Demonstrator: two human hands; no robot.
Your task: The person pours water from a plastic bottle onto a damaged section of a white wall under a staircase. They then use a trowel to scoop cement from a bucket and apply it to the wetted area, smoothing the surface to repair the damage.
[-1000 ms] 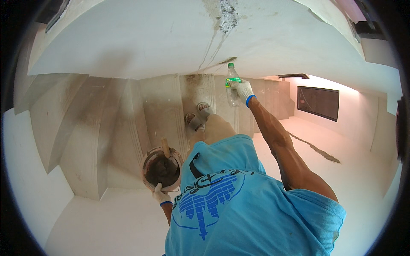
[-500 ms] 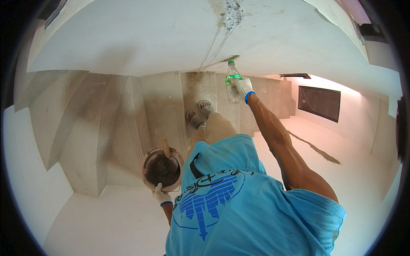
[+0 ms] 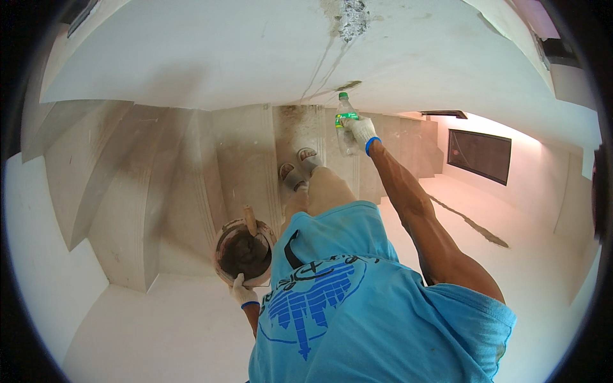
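In a white knit glove with a blue cuff, my right hand (image 3: 361,130) is closed around a clear plastic bottle (image 3: 347,142) with a green cap and green label. The bottle stands roughly upright, its cap just below a damp grey patch (image 3: 349,85) on the wall. At the lower left my left hand (image 3: 242,291), gloved too, grips the rim of a bucket (image 3: 220,265). Dark grey wet mortar (image 3: 246,256) fills part of the bucket. A wooden-handled tool (image 3: 249,219) leans in it, its lower end hidden in the mortar.
The pale wall (image 3: 211,57) ahead has a rough chipped hole (image 3: 353,20) with drip streaks running down. Concrete stairs (image 3: 246,147) lie under my sandalled feet (image 3: 300,169) and spread to both sides. A dark framed window (image 3: 479,156) and a grey filled crack (image 3: 469,220) are at right.
The view has shifted very slightly. My right hand still holds the bottle near the wall, and the bucket stays in my left hand.
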